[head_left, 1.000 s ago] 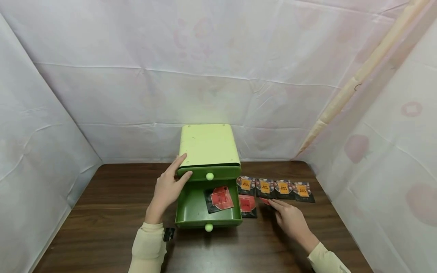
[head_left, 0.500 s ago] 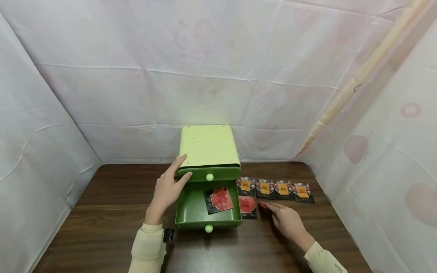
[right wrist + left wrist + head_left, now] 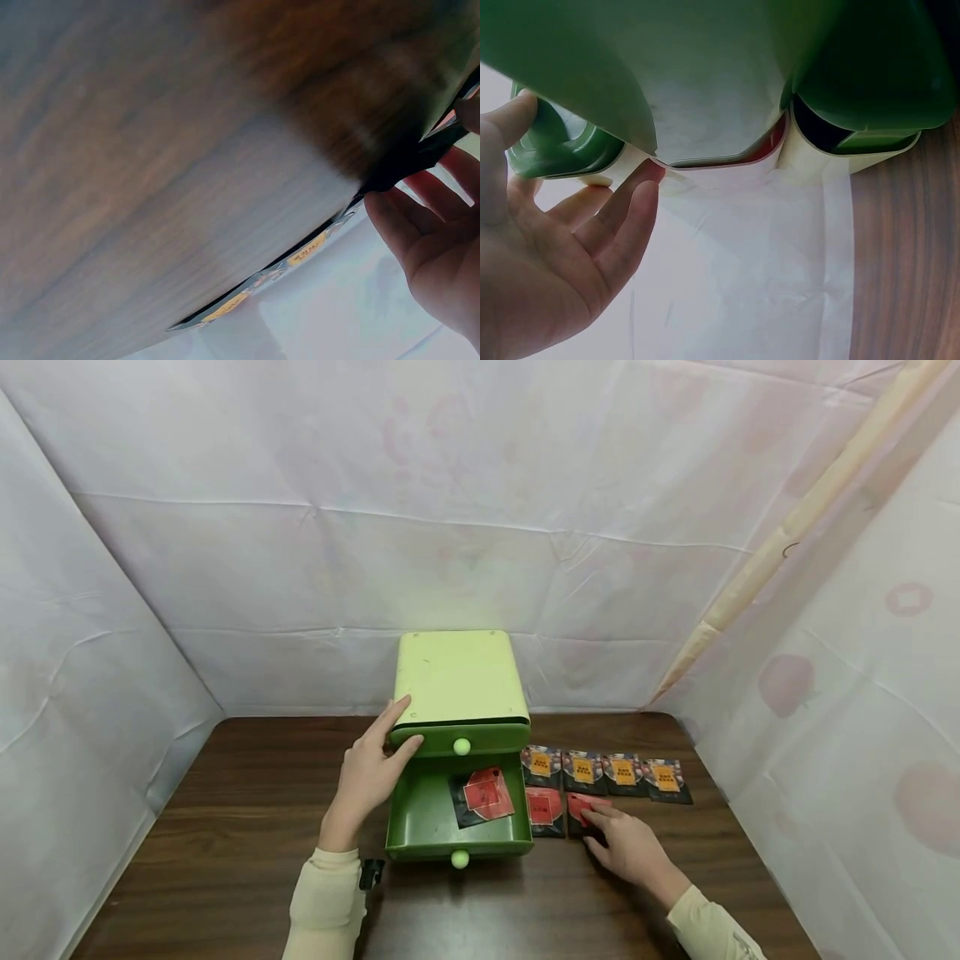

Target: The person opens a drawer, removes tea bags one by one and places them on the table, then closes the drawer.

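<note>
A small green cabinet (image 3: 459, 677) stands at the table's back. My left hand (image 3: 367, 789) rests at its front left corner, thumb against the upper drawer's front and fingers along the side and top edge. The lower drawer (image 3: 420, 814) is pulled out, with a red and black sachet (image 3: 483, 797) lying at an angle inside. Right of the cabinet, my right hand (image 3: 630, 847) touches another red and black sachet (image 3: 579, 806), which lies about flat; its fingers partly cover it. In the right wrist view, dark packaging (image 3: 409, 161) shows by the fingertips.
A red and black sachet (image 3: 543, 810) lies between the drawer and the right hand. Behind, several black sachets with yellow labels, such as one sachet (image 3: 582, 771), form a row. Pale printed sheeting (image 3: 337, 568) encloses the dark wooden table (image 3: 247, 827) behind and at both sides.
The sachet at my right hand was tilted up in my fingers; now it lies flatter on the table with its face showing. My fingers have spread. The left hand has not moved.
</note>
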### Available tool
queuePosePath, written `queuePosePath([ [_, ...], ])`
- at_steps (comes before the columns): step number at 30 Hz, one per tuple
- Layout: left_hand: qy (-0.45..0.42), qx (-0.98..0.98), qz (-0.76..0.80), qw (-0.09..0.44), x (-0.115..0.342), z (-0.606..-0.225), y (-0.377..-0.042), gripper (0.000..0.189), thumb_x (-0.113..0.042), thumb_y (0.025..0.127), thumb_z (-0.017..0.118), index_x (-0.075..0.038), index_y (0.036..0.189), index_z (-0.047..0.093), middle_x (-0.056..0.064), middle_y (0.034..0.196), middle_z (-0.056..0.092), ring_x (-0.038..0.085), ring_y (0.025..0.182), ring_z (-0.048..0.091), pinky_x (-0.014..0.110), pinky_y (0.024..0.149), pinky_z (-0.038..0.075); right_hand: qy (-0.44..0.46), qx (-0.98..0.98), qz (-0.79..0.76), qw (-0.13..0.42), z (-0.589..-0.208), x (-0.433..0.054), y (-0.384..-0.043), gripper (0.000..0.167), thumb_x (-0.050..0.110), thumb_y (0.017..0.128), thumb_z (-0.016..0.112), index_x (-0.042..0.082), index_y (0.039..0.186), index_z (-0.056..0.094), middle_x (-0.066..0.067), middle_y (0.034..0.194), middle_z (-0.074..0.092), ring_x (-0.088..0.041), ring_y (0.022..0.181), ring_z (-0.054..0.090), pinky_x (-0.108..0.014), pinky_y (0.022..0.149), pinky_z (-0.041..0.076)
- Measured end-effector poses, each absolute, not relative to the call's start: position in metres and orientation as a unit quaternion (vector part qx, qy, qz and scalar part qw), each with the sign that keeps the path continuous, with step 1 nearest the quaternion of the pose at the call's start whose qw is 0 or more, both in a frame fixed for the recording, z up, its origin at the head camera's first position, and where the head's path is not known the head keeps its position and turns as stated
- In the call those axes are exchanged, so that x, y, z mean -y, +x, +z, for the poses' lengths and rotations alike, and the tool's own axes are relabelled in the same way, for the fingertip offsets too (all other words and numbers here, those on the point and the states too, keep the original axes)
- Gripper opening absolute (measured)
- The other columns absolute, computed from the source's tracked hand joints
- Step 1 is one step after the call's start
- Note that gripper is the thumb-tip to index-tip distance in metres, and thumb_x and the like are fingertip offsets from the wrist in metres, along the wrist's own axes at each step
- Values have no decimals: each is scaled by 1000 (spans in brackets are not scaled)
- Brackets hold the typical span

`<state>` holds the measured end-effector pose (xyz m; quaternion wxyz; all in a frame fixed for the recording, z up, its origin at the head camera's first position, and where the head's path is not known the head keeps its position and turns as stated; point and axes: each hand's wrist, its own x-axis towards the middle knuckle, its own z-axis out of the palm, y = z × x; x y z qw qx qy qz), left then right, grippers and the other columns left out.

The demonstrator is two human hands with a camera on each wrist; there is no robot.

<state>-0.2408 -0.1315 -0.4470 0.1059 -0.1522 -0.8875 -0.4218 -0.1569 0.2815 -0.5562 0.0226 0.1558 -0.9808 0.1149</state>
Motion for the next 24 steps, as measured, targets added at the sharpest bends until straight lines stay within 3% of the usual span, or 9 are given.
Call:
queuePosePath([
  [4,-152,887,-422,108,132,-448,-241,61,-54,95,55,-44,150,31,1,157,27,14,34,20,30,35,22,158,980,121,19,-557,-281,-154,44,27,85,75,9,125,68,-15,130,59,-21,82,68,-45,70,54],
  [11,-148,889,-418,109,132,-449,-242,61,-56,95,54,-46,150,31,-1,157,26,14,34,25,30,36,24,159,980,119,24,-558,-282,-153,43,28,84,75,12,123,69,-13,134,56,-23,89,68,-42,67,54],
  [16,-150,888,-420,108,132,-449,-243,60,-56,95,54,-47,150,31,-2,157,26,13,35,19,30,36,22,172,975,126,58,-555,-283,-153,37,26,85,74,12,120,70,-11,129,61,-15,71,65,-33,56,50],
  [22,-149,888,-420,114,132,-448,-243,60,-56,95,54,-45,150,31,3,156,28,14,36,18,31,36,21,181,970,124,103,-544,-286,-160,29,19,83,77,9,111,73,-10,114,68,-15,73,66,-30,53,48],
  [24,-150,887,-422,114,132,-447,-244,61,-56,95,54,-44,150,31,3,157,28,14,36,18,31,36,22,178,970,129,103,-538,-287,-162,29,18,84,76,9,111,73,-7,104,70,-9,60,60,-29,50,45],
])
